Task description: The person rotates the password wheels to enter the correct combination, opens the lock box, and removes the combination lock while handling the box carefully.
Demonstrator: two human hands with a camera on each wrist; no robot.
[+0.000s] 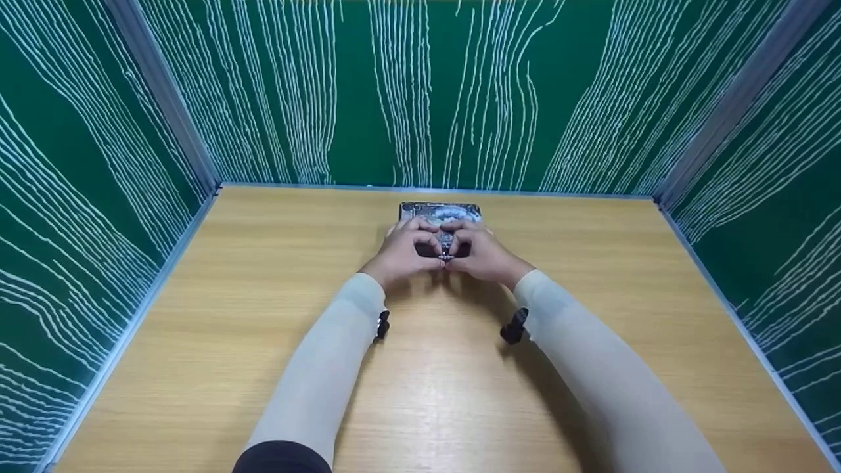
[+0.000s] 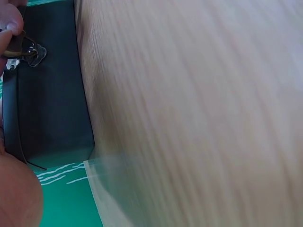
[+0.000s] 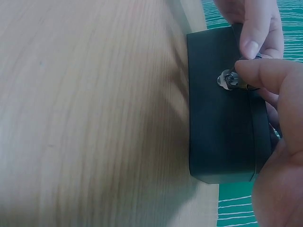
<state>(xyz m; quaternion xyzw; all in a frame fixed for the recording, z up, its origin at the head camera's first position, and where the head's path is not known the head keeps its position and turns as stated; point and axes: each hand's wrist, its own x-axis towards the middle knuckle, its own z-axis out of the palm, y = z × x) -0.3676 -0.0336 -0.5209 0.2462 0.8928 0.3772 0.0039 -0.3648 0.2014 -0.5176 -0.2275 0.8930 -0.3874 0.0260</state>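
A dark box (image 1: 410,210) with a patterned top sits near the table's far edge. Its plain black front (image 3: 218,127) carries a small metal clasp (image 3: 227,80) at the middle, with a wire loop visible in the left wrist view. My left hand (image 1: 409,253) and right hand (image 1: 485,255) meet at this clasp from either side. Both thumbs are at the clasp, tips close together, while the bent fingers reach over the lid. In the right wrist view, the right thumb (image 3: 265,73) pinches at the metal part. The hands hide much of the lid.
The wooden table (image 1: 433,394) spreads out in front of the box. Green panels with white wavy lines (image 1: 355,98) enclose it at the back and both sides, joined by grey corner posts (image 1: 723,98). A dark device (image 1: 514,326) hangs at the right wrist.
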